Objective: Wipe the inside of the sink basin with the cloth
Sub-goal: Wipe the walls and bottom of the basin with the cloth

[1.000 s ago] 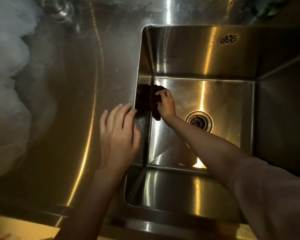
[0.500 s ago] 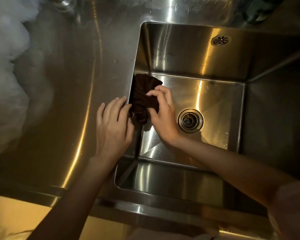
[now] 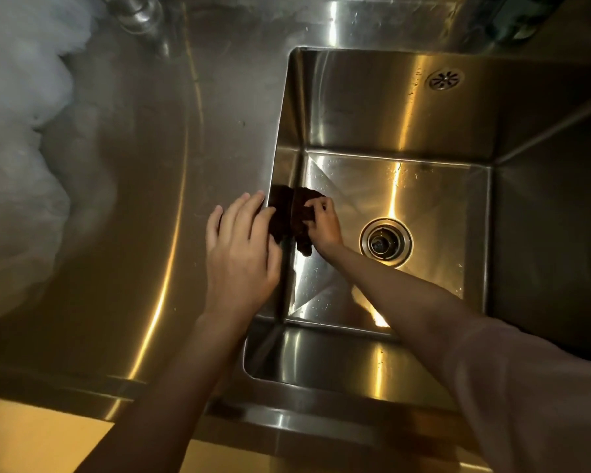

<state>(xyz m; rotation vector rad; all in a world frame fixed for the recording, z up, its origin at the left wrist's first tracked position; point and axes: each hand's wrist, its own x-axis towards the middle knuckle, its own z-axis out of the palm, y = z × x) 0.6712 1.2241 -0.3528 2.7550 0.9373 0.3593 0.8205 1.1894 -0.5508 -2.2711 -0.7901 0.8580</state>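
Cloth (image 3: 302, 216) sits bunched under my right hand (image 3: 325, 223), fingers (image 3: 316, 208) curled around it against the basin (image 3: 406, 186) wall. My left hand (image 3: 241, 254) lies flat on the bench (image 3: 144, 199).

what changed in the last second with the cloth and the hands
The right hand, gripping the dark cloth throughout, lifted it up the sink's left wall half a second ago, then pushed it back down to where that wall meets the floor. The left hand stayed flat on the counter at the rim, fingers straight. The drain is unchanged.
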